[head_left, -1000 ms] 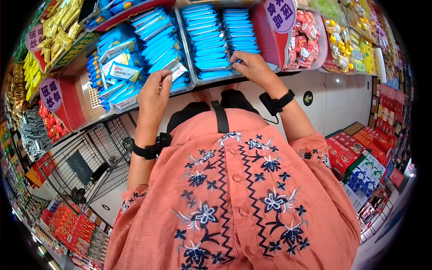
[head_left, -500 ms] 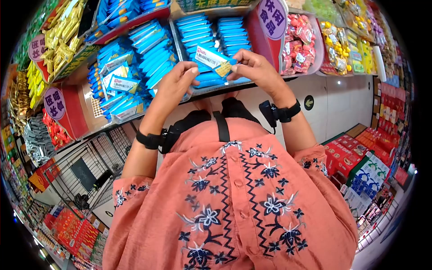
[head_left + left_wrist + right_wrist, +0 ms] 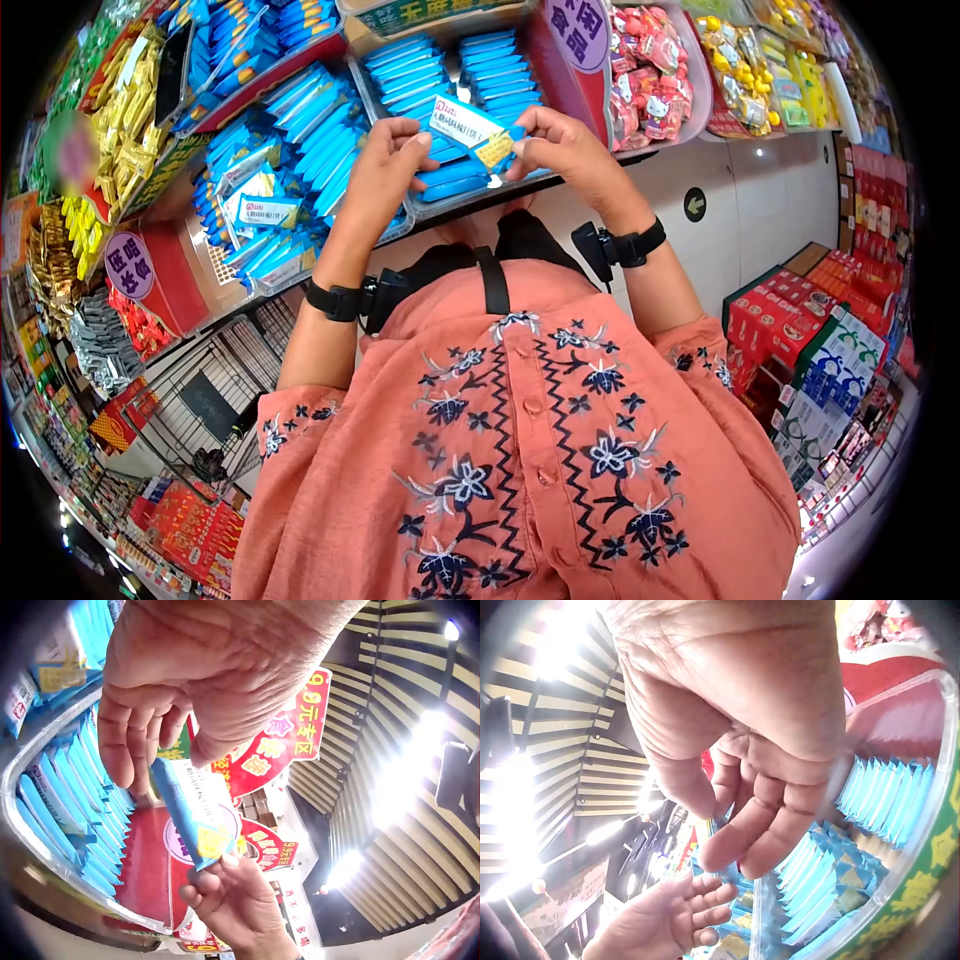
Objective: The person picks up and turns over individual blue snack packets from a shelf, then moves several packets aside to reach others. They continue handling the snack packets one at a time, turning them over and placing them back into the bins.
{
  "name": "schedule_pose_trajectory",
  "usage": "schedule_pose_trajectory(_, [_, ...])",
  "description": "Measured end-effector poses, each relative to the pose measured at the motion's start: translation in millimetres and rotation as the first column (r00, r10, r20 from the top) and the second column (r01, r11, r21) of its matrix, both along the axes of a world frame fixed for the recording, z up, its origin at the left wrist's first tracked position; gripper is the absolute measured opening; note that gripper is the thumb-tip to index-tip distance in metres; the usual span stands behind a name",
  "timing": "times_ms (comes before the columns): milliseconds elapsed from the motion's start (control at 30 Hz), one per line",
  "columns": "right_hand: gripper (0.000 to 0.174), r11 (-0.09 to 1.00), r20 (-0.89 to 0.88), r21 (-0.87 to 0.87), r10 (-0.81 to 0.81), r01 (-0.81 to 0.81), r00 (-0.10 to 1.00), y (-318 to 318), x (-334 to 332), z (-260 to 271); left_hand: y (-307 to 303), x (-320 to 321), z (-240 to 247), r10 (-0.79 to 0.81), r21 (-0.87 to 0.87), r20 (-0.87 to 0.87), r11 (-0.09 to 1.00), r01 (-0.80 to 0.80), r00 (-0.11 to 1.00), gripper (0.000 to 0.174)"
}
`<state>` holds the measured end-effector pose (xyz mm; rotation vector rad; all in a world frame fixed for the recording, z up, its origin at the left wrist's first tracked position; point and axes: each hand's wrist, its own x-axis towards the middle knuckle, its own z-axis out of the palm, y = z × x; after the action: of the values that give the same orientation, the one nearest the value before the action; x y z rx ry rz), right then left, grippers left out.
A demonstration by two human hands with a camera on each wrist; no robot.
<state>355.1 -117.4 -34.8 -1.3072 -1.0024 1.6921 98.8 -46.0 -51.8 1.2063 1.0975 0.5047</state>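
A blue-and-white cracker packet (image 3: 468, 128) is held up over the front of a clear plastic bin (image 3: 362, 80). My right hand (image 3: 572, 150) pinches the end of the packet that carries the cracker picture, between thumb and fingers. At the other end is my left hand (image 3: 385, 175), its thumb tip right by the packet's edge and its fingers loosely bent. The left wrist view shows the packet (image 3: 196, 814) slanting between the two hands. In the right wrist view the right fingers hide most of it. Rows of similar packets (image 3: 497, 70) stand in the bin.
Left of the bin lie more blue packets (image 3: 310, 110), some face up. Pink candy bags (image 3: 650, 75) fill a tub at the right. A wire shopping cart (image 3: 190, 390) stands at lower left, and stacked red boxes (image 3: 780, 320) at lower right.
Both hands were down at the bins. They have come together, with the cracker packet lifted in the right hand. Over the last half second the view shifts slightly and the packet stays raised.
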Motion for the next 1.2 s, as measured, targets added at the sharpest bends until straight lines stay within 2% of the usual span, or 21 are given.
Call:
schedule_pose_trajectory(67, [0.013, 1.000, -0.018, 0.002, 0.010, -0.010, 1.000, 2, 3, -2, 1, 2, 3, 0.056, 0.048, -0.012, 0.997, -0.056, 0.998, 0.051])
schedule_pose_trajectory(133, [0.012, 1.000, -0.030, 0.001, 0.018, -0.018, 0.999, 5, 2, 3, 4, 1, 9, -0.004, 0.324, -0.170, 0.944, 0.059, 0.985, 0.057])
schedule_pose_trajectory(167, [0.013, 0.999, -0.013, 0.010, 0.053, -0.053, 0.999, 7, 2, 2, 5, 1, 13, -0.016, 0.448, -0.252, 0.885, 0.131, 0.968, 0.061])
schedule_pose_trajectory(200, [0.013, 0.996, 0.004, 0.019, 0.087, -0.087, 0.996, 10, 2, 1, 6, 2, 18, -0.032, 0.463, -0.258, 0.873, 0.153, 0.966, 0.061])
schedule_pose_trajectory(300, [0.014, 0.988, 0.096, 0.040, 0.147, -0.152, 0.984, 18, -2, -6, 9, -3, 18, -0.202, 0.440, -0.323, 0.833, 0.336, 0.924, 0.047])
schedule_pose_trajectory(333, [0.014, 0.985, 0.122, 0.047, 0.157, -0.163, 0.980, 21, -2, -12, 8, -3, 13, -0.200, 0.459, -0.360, 0.812, 0.359, 0.911, 0.035])
schedule_pose_trajectory(367, [0.014, 0.983, 0.147, 0.054, 0.166, -0.175, 0.975, 23, -3, -16, 8, -4, 14, -0.224, 0.445, -0.416, 0.795, 0.412, 0.881, 0.034])
schedule_pose_trajectory(433, [0.014, 0.995, 0.115, 0.005, 0.102, -0.104, 0.988, 23, -8, -18, 6, -5, 17, -0.269, 0.406, -0.523, 0.756, 0.514, 0.808, 0.032])
schedule_pose_trajectory(467, [0.014, 0.998, 0.102, -0.019, 0.069, -0.067, 0.992, 23, -9, -18, 4, -6, 16, -0.230, 0.447, -0.529, 0.742, 0.499, 0.817, 0.032])
schedule_pose_trajectory(500, [0.014, 0.994, 0.255, 0.056, 0.080, -0.097, 0.964, 23, -6, -28, 2, -8, 13, -0.191, 0.488, -0.531, 0.727, 0.483, 0.825, 0.032])
schedule_pose_trajectory(567, [0.014, 0.964, 0.541, 0.186, 0.059, -0.188, 0.839, 23, -3, -54, -2, -14, 10, -0.122, 0.538, -0.524, 0.719, 0.439, 0.843, 0.031])
schedule_pose_trajectory(667, [0.013, 0.945, 0.638, 0.114, 0.167, -0.307, 0.751, 16, -3, -71, -3, -23, 10, -0.051, 0.559, -0.490, 0.748, 0.359, 0.870, 0.031])
schedule_pose_trajectory(733, [0.012, 0.940, 0.618, 0.086, 0.209, -0.329, 0.758, 12, -7, -86, -5, -28, 12, -0.021, 0.558, -0.458, 0.771, 0.306, 0.889, 0.031])
schedule_pose_trajectory(867, [0.012, 0.946, 0.593, 0.021, 0.250, -0.325, 0.766, 14, -17, -88, -8, -33, 15, -0.011, 0.550, -0.481, 0.774, 0.312, 0.876, 0.029])
schedule_pose_trajectory(1033, [0.015, 0.981, 0.420, -0.019, 0.183, -0.193, 0.889, 23, -15, -106, -18, -31, 9, 0.022, 0.558, -0.443, 0.789, 0.256, 0.896, 0.030])
schedule_pose_trajectory(1200, [0.018, 0.984, 0.382, -0.058, 0.178, -0.169, 0.907, 26, -18, -104, -23, -18, -1, -0.065, 0.555, -0.526, 0.729, 0.400, 0.848, 0.029])
